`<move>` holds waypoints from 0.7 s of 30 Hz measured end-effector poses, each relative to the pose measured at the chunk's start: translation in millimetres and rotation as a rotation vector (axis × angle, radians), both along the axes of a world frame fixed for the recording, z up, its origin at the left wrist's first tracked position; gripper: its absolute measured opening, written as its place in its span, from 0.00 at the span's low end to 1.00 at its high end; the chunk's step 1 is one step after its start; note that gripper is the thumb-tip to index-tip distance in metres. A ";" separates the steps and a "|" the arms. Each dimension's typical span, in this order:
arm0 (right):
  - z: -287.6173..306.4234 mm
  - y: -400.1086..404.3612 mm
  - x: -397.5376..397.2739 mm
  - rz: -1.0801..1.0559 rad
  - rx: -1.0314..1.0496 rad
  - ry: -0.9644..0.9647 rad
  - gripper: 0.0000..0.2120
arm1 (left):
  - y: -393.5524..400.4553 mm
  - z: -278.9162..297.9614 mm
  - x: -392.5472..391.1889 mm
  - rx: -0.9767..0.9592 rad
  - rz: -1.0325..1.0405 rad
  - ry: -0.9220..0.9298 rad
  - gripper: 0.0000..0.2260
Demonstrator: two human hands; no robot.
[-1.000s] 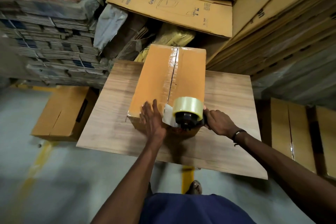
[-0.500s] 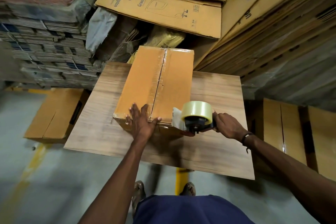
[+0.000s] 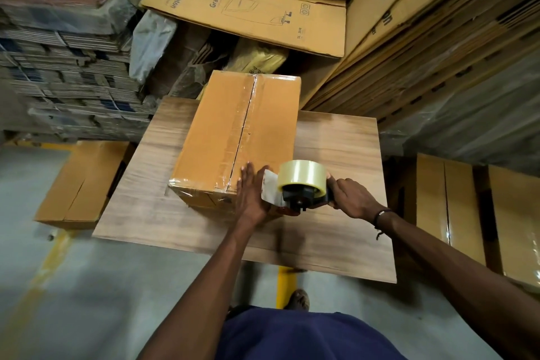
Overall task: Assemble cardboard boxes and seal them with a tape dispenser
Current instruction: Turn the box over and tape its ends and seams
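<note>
Two hands work at the near end of the box (image 3: 236,137), which lies in the middle of the frame on the wooden table (image 3: 336,140), its centre seam already covered with clear tape. The left hand (image 3: 251,193) presses flat, fingers straight, on the box's near right corner. The right hand (image 3: 349,197) grips the handle of the tape dispenser (image 3: 301,187), fingers curled round it, just right of that corner.

The likely trouble is a poor cut: if the dispenser is pulled away at a slant, the tape could stretch, wrinkle or lift off the near face. The left fingers sit very close to the dispenser's front edge, so a jerk could catch them. A light box may also slide if the pressing hand eases.

On the flat carton (image 3: 248,9) in the upper middle, upside down, the print reads "Crompton" and "Gracee"; smaller marks are illegible.
</note>
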State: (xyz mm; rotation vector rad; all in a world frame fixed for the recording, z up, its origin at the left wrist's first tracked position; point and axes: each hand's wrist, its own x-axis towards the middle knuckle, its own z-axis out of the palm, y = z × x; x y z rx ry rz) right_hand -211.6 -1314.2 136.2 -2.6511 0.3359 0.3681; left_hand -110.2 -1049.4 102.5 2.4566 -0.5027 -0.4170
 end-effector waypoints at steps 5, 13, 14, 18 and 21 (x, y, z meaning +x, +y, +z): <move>-6.9 -33.7 -14.3 -0.037 -0.032 0.027 0.21 | -1.9 -5.4 1.4 -0.050 0.045 -0.005 0.33; -10.7 -28.1 -5.6 -0.075 -0.041 0.016 0.26 | -9.0 -2.0 5.4 -0.142 0.142 0.074 0.12; -11.3 -25.5 -3.2 -0.092 -0.051 0.029 0.24 | -9.4 1.9 6.2 -0.146 0.148 0.105 0.12; -8.9 -22.7 5.7 -0.004 -0.137 0.068 0.32 | -15.1 17.7 5.0 -0.181 0.183 0.177 0.06; -9.3 -26.7 9.2 0.051 -0.156 0.057 0.34 | -23.2 21.0 2.4 -0.173 0.205 0.196 0.06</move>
